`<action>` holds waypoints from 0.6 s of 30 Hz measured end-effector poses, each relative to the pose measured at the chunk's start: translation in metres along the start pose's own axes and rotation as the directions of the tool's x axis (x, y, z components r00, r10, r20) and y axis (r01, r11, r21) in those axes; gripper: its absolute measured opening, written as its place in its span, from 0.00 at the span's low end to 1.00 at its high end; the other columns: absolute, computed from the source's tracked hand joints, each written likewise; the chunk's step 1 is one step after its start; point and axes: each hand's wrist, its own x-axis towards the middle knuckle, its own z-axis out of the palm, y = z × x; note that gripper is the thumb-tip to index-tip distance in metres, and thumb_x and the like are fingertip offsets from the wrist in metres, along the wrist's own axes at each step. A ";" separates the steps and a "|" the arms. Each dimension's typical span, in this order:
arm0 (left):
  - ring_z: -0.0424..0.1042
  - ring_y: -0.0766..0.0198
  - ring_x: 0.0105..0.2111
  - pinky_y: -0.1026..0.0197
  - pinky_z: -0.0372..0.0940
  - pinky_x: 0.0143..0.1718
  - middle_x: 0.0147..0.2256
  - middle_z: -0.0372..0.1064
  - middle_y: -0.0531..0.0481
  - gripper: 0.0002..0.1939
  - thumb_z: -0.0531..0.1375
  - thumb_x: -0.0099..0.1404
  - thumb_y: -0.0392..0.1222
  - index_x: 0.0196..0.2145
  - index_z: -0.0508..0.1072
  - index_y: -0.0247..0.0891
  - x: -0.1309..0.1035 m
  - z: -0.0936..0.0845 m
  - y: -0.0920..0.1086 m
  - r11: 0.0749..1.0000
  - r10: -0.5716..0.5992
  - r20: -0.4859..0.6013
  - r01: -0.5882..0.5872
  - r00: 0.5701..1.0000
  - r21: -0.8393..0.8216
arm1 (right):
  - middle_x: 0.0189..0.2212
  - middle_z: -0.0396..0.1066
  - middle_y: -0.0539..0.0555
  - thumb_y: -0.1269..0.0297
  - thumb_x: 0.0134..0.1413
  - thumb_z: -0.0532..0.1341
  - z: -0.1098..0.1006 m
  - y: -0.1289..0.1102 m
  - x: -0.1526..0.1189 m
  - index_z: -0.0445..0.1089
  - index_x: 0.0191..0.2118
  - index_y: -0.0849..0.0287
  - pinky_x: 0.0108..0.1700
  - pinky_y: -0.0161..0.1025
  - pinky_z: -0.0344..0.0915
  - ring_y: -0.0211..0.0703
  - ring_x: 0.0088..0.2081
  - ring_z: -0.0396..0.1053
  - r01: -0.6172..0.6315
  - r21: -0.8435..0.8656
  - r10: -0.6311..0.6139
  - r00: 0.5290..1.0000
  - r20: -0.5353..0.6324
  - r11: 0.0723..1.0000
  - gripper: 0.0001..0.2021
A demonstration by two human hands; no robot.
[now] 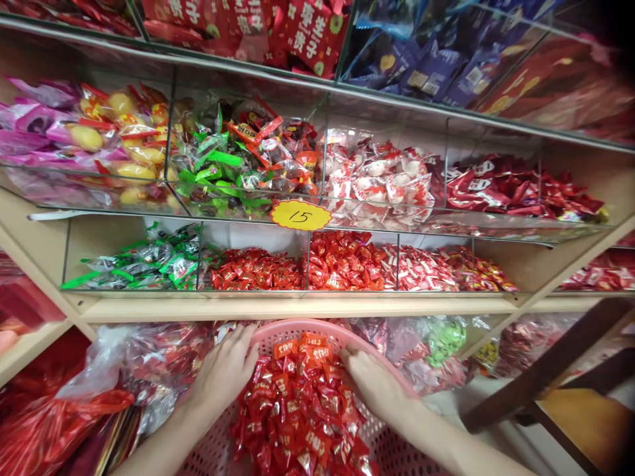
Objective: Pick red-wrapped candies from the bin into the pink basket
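Observation:
A pink perforated basket (290, 326) holds a heap of red-wrapped candies (302, 410) at the bottom centre. My left hand (229, 360) lies over the basket's left rim, fingers apart and pointing up, beside the heap. On the right side, my right hand (370, 377) reaches inside the rim, its curled fingers against the edge of the candies. Whether those fingers hold any candy is hidden. Just above the basket is the shelf's pale wooden edge (297, 307).
Clear-fronted shelf bins hold wrapped sweets, among them red candies (344, 261) and green ones (163, 258). A yellow tag (300, 215) reads 15. Plastic bags (169, 357) lie below at left. A wooden stool (585, 423) stands at lower right.

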 end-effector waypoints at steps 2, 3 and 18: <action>0.64 0.55 0.51 0.53 0.61 0.50 0.52 0.63 0.41 0.22 0.45 0.65 0.41 0.54 0.63 0.33 0.001 0.002 -0.002 1.000 -0.004 -0.007 0.004 1.000 0.001 | 0.35 0.69 0.58 0.76 0.54 0.52 -0.002 -0.006 0.002 0.65 0.37 0.61 0.33 0.35 0.62 0.41 0.33 0.68 0.002 0.000 -0.002 1.000 -0.008 1.000 0.08; 0.64 0.55 0.51 0.52 0.61 0.50 0.52 0.63 0.41 0.22 0.44 0.65 0.42 0.53 0.63 0.33 0.001 0.003 -0.003 1.000 -0.007 -0.013 0.007 1.000 0.003 | 0.36 0.69 0.58 0.75 0.54 0.52 -0.004 -0.009 0.002 0.64 0.38 0.61 0.32 0.35 0.62 0.41 0.32 0.68 0.002 -0.004 -0.002 1.000 -0.008 1.000 0.08; 0.66 0.56 0.49 0.54 0.63 0.50 0.50 0.66 0.44 0.24 0.42 0.64 0.47 0.52 0.66 0.35 0.009 0.028 -0.023 0.999 0.032 -0.126 -0.034 0.992 -0.007 | 0.44 0.67 0.68 0.76 0.57 0.47 -0.134 0.091 0.119 0.65 0.46 0.69 0.46 0.47 0.54 0.53 0.47 0.61 -0.061 -0.617 -0.034 0.989 -0.141 0.785 0.15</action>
